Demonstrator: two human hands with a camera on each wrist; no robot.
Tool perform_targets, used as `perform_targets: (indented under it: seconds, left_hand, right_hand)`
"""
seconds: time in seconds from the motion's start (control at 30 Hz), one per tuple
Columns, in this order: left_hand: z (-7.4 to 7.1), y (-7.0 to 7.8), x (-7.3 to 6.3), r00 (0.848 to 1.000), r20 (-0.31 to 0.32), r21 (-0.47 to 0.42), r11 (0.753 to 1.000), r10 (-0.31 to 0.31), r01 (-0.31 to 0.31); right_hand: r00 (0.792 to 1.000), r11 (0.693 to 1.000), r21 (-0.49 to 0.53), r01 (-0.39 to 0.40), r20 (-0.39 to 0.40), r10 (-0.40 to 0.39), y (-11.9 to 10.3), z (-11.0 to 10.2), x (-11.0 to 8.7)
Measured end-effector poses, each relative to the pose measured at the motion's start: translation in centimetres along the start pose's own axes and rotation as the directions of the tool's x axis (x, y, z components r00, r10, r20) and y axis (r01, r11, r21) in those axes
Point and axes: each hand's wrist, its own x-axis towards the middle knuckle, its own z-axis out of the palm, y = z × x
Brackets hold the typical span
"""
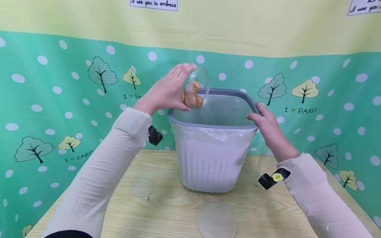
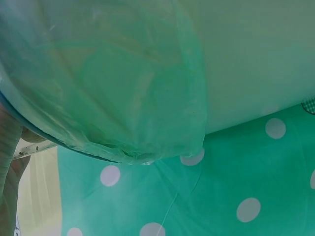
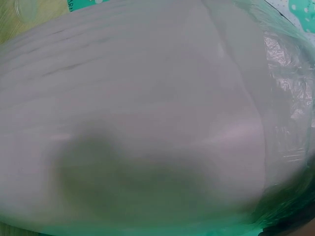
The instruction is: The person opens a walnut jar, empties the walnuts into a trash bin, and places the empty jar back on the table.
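Observation:
My left hand (image 1: 167, 88) grips a clear round plastic jar (image 1: 204, 76), tipped on its side above the opening of a trash bin. Several brown walnuts (image 1: 194, 100) lie inside the jar near its mouth. The light grey bin (image 1: 210, 164) stands upright on the table, with a darker grey rim (image 1: 216, 126) over a thin plastic liner. On the bin's right side, my right hand (image 1: 270, 127) holds the rim, thumb on top. The liner (image 2: 138, 88) fills much of the left wrist view. The bin's wall (image 3: 147, 103) takes up most of the right wrist view.
A large clear round lid (image 1: 217, 222) lies in front of the bin on the wooden table (image 1: 171, 219). To its left is a smaller clear lid (image 1: 142, 187). Something transparent stands partly hidden behind my right wrist. A patterned green cloth (image 1: 47, 99) hangs behind the table.

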Motion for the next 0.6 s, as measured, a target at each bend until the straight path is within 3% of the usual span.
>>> perform_targets:
  seconds: [0.6]
  left_hand:
    - [-0.23, 0.04, -0.02, 1.0, 0.015, 0.037, 0.999, 0.016, -0.017]
  right_hand:
    - [1.0, 1.0, -0.007, 0.015, 0.002, -0.015, 0.0, -0.08, -0.07]
